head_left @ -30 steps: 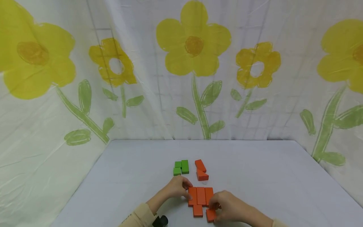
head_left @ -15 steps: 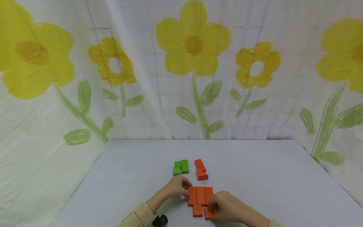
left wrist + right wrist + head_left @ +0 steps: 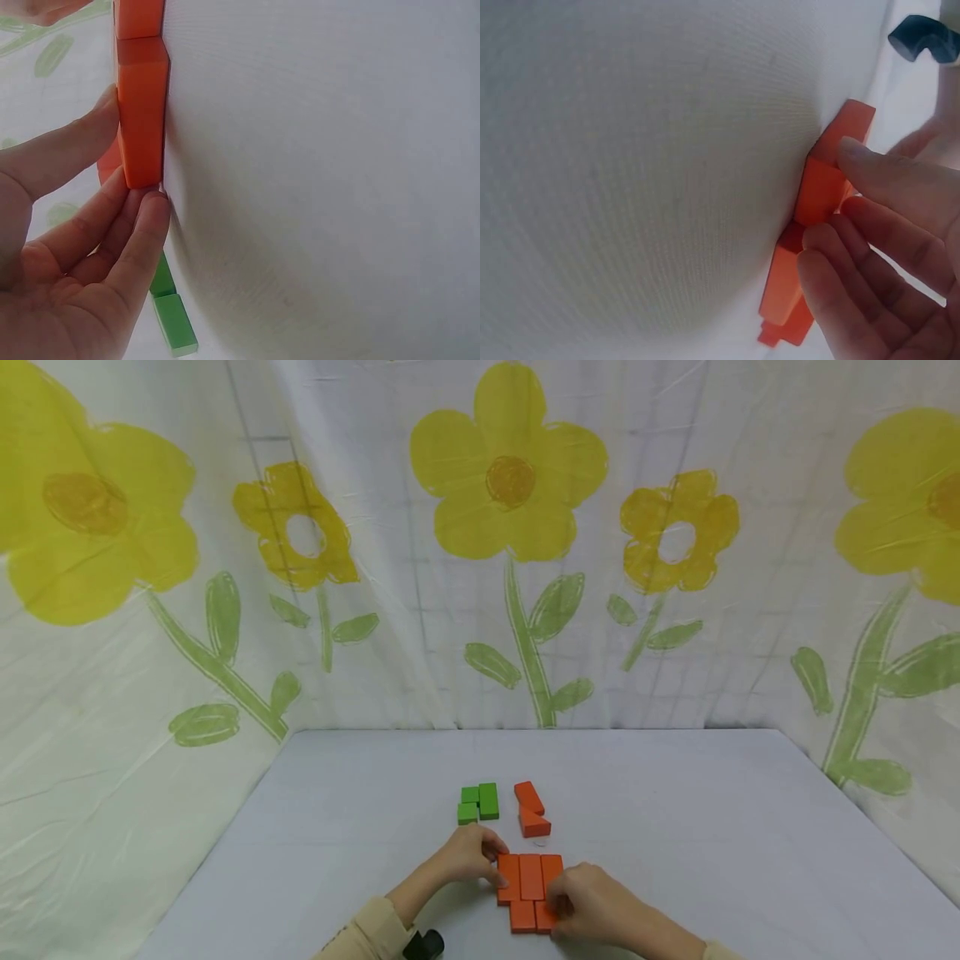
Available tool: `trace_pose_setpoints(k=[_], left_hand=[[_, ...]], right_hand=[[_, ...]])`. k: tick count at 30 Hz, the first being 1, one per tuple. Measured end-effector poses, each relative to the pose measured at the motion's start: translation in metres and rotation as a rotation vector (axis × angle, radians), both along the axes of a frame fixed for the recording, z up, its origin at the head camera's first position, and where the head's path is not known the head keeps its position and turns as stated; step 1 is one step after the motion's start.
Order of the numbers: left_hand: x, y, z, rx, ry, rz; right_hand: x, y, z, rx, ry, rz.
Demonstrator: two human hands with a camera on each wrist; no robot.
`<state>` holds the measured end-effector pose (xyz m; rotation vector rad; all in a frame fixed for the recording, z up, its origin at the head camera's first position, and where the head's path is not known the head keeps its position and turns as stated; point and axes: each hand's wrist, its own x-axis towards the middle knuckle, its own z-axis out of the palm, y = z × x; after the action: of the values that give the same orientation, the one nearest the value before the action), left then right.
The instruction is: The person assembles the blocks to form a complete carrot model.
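Three upright orange rectangular blocks (image 3: 531,877) lie side by side on the table. My left hand (image 3: 467,857) holds the leftmost orange block (image 3: 142,120), its thumb on one edge and its fingers round the far end. Below that row, a small orange block (image 3: 522,917) touches the row's lower edge. My right hand (image 3: 596,902) pinches a second small orange block (image 3: 821,191) between thumb and fingers, right beside the first one and against the row. The right fingers partly cover this second block and the row's right-hand block.
Behind the row lie several green blocks (image 3: 488,801) in a cluster, and to their right a slanted orange block (image 3: 529,797) touching an orange wedge-shaped block (image 3: 535,823). The white table (image 3: 675,810) ends at a flowered curtain (image 3: 525,635).
My right hand has slid the small orange block leftward and slightly away from me, closing the gap to its small neighbour. The left hand has stayed in place on its block.
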<state>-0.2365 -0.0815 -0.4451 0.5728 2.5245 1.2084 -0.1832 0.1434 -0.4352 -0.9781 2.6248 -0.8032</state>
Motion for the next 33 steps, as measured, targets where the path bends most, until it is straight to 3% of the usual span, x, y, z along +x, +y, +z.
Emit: trace_pose_setpoints(k=[11, 14, 17, 20, 24, 28, 33], left_hand=[[0.000, 0.001, 0.000, -0.008, -0.004, 0.006], [0.000, 0.000, 0.000, -0.004, -0.008, 0.004], [-0.001, 0.000, 0.000, -0.003, -0.015, 0.002], [-0.002, 0.000, 0.002, -0.011, -0.018, 0.003], [-0.003, 0.001, 0.002, -0.023, -0.032, 0.015], [-0.002, 0.003, 0.001, -0.022, -0.051, 0.029], [0.000, 0.003, 0.002, -0.018, -0.048, 0.034]], right_hand=[[-0.001, 0.000, 0.002, -0.001, 0.026, 0.015], [-0.008, 0.000, 0.008, -0.021, 0.065, -0.003], [-0.024, 0.000, 0.015, -0.068, 0.139, -0.098], [-0.049, -0.002, 0.017, -0.139, 0.203, -0.269], [-0.084, -0.008, 0.010, -0.213, 0.203, -0.464], [-0.109, -0.015, -0.003, -0.153, 0.163, -0.543], [-0.120, -0.028, -0.009, -0.012, 0.109, -0.564]])
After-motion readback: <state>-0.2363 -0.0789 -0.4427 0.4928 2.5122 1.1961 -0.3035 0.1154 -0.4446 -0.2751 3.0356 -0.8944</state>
